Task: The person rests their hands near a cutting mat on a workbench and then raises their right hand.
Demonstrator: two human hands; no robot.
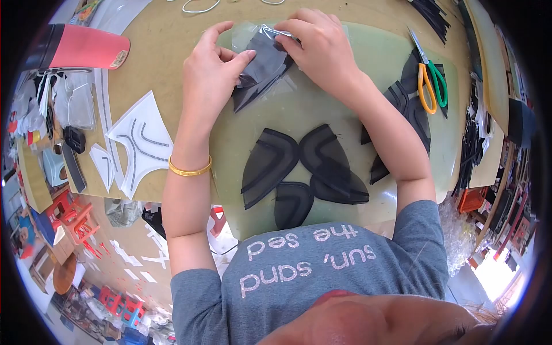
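Above the green mat (230,138), the left hand (210,75) and right hand (323,49) are pinching a clear bag (244,35) holding black fabric (267,56); closer in, black mesh pieces (271,164) are lying flat, while scissors (426,62) are resting off to the right.

Text in view: lettering on my grey-blue shirt (339,284), pale, slightly sparkly, lower case, two lines across the chest. Upside down as I look down at it. Line nearer the collar reads "sun, sand". Line nearer the hem reads "the", then a short word starting "se"; its last letter looks like a "d", though I can't be sure of it. Second item: small pale sticker (119,58) on the pink cup (89,49), by the rim of its wide end. Print on it too small to make out. No number or brand legible anywhere.
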